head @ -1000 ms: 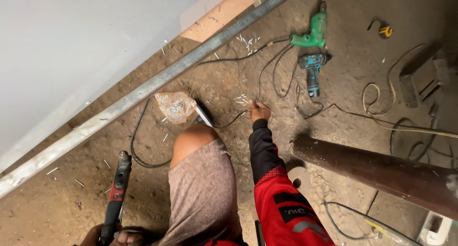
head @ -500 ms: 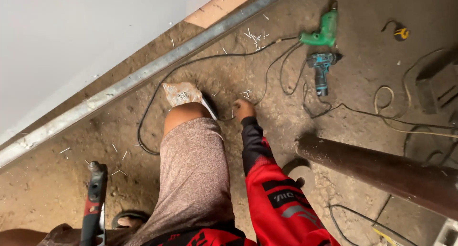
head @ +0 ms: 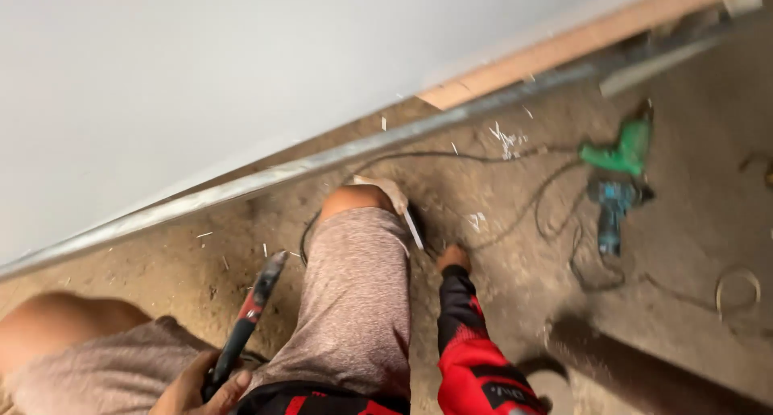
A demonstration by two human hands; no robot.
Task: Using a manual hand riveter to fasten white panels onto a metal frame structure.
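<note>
Gripping the red-and-black power tool (head: 245,322) in our left hand (head: 197,387), its long axis pointing far-right; our right hand (head: 453,258) presses the dirt floor (head: 515,294), grip unclear.

Single head-worn view, aimed steeply downward past the person's knees onto the dirt floor (head: 515,286). The white wall (head: 201,77) fills the upper left; the frame is tilted and motion-blurred.
</note>
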